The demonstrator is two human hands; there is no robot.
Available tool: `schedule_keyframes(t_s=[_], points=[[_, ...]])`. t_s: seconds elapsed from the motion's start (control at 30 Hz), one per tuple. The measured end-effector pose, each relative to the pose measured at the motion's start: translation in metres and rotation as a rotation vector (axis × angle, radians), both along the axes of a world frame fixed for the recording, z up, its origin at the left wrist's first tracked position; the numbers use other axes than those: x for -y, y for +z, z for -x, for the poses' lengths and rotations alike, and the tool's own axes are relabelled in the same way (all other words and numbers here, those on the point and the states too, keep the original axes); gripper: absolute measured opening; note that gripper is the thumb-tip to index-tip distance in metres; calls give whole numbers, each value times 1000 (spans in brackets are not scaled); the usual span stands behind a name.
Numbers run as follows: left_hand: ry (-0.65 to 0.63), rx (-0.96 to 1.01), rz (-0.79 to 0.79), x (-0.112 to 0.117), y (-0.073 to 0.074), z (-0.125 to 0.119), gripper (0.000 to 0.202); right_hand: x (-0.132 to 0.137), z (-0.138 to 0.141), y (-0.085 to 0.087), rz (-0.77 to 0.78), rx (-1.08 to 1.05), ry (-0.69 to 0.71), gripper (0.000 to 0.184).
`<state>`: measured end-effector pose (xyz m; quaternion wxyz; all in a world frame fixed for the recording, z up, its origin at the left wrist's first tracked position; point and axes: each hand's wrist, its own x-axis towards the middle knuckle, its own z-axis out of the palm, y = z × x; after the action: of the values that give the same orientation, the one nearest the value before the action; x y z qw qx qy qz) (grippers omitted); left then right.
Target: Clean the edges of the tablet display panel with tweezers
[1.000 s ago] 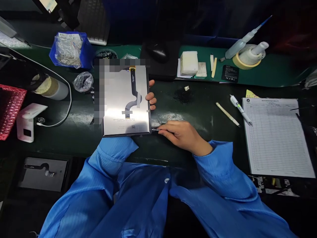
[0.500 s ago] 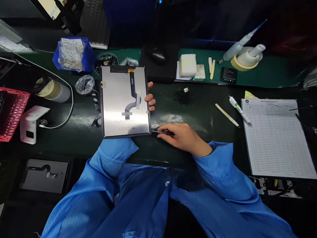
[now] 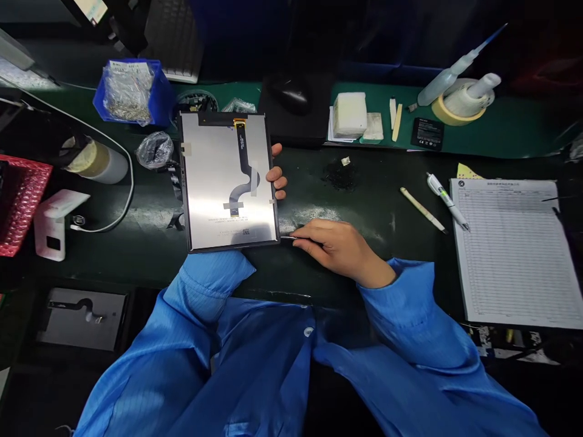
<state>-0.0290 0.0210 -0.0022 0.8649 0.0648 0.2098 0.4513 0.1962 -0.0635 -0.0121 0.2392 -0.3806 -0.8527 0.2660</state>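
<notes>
My left hand supports a tablet display panel from beneath, its fingertips curled past the right edge and the palm hidden. The panel's silvery back faces up, with a dark flex cable taped along it. Pinched in my right hand is a slim metal tool, which looks like tweezers. Its tip meets the panel's lower right corner; whether it is inside the edge I cannot tell.
A second display panel lies at lower left. Behind are a blue parts bin, a mouse and a white foam block. To the right lie a pen and a printed form. Dark debris is scattered mid-bench.
The view has shifted slightly. My right fingers have turned over the tool, covering more of its dark body, while its tip stays at the panel's corner. My left hand keeps its hold.
</notes>
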Motion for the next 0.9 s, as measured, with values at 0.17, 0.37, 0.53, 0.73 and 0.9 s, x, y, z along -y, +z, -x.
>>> schedule_keyframes(t_s=[0.17,0.37,0.53,0.73,0.9], points=[[-1,7,8,-2,-4,2,78,0,0,2,81,-23,-13,18],[-12,32,-25,-2,-8,5,80,-1,0,1,20,-2,8,22],[49,-79,-16,0,1,1,77,1,0,3,80,-25,-11,18],[63,-101,-16,2,8,-1,73,0,1,1,-3,-6,-2,19],[67,-97,-62,1,5,0,75,1,1,2,48,-43,-15,18]])
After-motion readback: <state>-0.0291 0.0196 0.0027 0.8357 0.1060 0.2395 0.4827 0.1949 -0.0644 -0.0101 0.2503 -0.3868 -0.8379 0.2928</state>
